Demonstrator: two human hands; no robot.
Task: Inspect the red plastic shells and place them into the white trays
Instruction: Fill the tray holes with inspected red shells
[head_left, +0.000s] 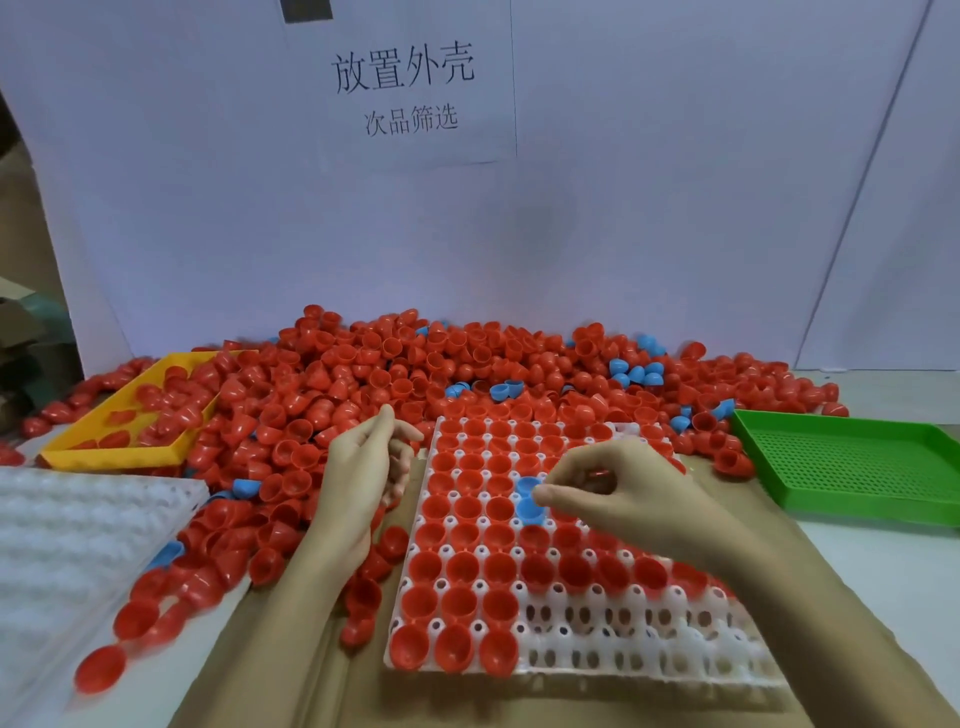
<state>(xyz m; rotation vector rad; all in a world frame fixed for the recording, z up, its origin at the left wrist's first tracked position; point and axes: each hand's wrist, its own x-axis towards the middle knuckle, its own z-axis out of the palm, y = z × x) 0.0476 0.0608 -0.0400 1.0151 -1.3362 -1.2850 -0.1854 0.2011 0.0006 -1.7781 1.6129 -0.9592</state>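
White tray (649, 654) mostly holds red shells (462, 566), perhaps two blue

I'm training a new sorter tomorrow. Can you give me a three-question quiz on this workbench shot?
1. True or false: the green tray on the right already holds red shells.
2. What colour are the two odd shells sitting in the white tray among the red ones?
3. Which part of the white tray has empty cups? A) far left B) near right C) far middle

Key
1. False: its perforated floor shows bare; the yellow tray on the left holds red shells.
2. Blue, beside the right hand fingertips.
3. B. The left hand hovers at the tray's left edge beside the loose red pile.
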